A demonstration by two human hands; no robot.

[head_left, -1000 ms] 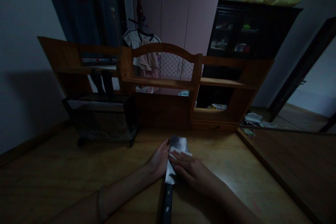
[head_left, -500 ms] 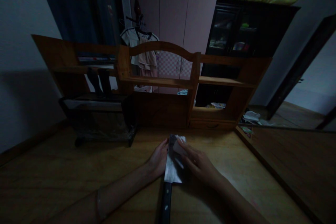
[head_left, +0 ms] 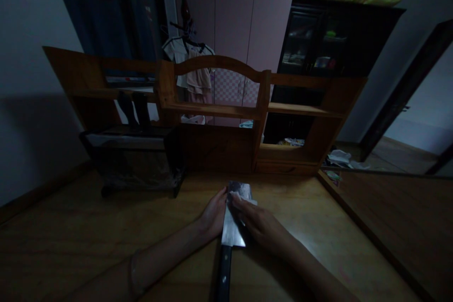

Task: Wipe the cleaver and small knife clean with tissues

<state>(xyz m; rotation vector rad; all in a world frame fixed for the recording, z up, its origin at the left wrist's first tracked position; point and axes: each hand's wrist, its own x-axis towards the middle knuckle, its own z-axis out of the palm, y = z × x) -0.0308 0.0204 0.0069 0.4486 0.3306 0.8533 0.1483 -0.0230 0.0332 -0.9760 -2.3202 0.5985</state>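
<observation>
A cleaver [head_left: 231, 229] lies flat on the wooden desk [head_left: 106, 231], its black handle pointing toward me and its broad steel blade pointing away. My left hand [head_left: 213, 214] rests against the blade's left edge, fingers curled along it. My right hand [head_left: 260, 224] lies over the blade with fingers stretched flat, pressing a small white wipe [head_left: 247, 201] onto the steel near the far end.
A wooden shelf unit [head_left: 219, 113] stands along the desk's back edge. A dark knife block with black handles [head_left: 136, 151] sits at the back left. Beyond are a pink wardrobe [head_left: 233, 23] and a dark glass cabinet [head_left: 318, 42]. The room is dim.
My right hand has slid the white wipe back and forth along the blade, ending a little nearer than half a second ago. The left hand and cleaver have stayed put.
</observation>
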